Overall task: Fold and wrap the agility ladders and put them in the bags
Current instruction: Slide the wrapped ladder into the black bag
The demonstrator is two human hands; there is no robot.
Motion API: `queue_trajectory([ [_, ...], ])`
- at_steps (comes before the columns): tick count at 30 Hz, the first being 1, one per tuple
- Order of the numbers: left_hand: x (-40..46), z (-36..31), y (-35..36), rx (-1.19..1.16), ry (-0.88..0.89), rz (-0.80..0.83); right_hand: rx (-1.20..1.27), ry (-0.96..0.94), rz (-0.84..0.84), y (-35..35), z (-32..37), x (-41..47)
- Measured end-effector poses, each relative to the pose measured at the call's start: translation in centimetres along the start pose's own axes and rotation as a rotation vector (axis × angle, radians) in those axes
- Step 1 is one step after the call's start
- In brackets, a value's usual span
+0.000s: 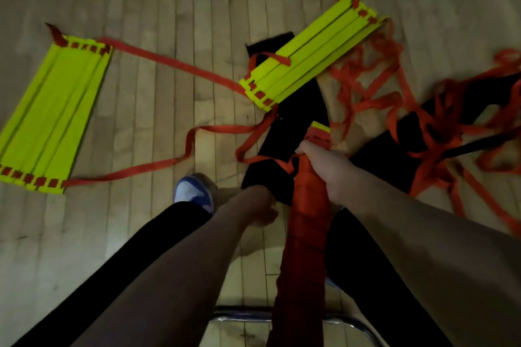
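Head | right hand (pixel 328 169) grips wrapped ladder (pixel 308 205) | left hand (pixel 260 207) unclear | two ladder stacks (pixel 307 51)

My wrapped ladder (pixel 307 205) is a long red roll with a yellow tip, standing up. Two yellow rung stacks (pixel 53 113) (pixel 313 51) lie flat on the floor. Black bags (pixel 284 132) lie under tangled red straps (pixel 375 87).

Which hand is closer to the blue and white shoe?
Left. The left hand grips the black bag just right of the shoe. The right hand holds the wrapped ladder bundle, farther right.
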State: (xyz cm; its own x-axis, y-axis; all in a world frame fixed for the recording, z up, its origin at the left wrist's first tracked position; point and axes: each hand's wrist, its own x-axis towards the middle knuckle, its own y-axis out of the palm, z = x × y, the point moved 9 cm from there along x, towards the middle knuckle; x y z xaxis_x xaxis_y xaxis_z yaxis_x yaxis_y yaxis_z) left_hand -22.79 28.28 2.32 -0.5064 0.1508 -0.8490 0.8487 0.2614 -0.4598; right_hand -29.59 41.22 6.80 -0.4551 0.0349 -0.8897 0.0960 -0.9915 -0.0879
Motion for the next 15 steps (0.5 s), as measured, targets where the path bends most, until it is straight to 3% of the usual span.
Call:
queue_trajectory([
  [5,9.6,1.2,8.2,0.315,0.048,0.215,-0.054,0.130,0.106,1.5,-7.0,8.3],
  [9,11.0,0.7,9.0,0.426,0.083,0.130,0.040,0.247,0.163,1.6,-10.0,10.8],
  [12,10.8,-0.2,7.6,0.198,0.158,-0.107,0.067,0.286,0.136,1.1,-10.4,11.0],
  [15,9.6,0.3,3.5,-0.235,0.102,-0.170,0.083,0.229,0.134,1.0,-8.5,9.5],
])
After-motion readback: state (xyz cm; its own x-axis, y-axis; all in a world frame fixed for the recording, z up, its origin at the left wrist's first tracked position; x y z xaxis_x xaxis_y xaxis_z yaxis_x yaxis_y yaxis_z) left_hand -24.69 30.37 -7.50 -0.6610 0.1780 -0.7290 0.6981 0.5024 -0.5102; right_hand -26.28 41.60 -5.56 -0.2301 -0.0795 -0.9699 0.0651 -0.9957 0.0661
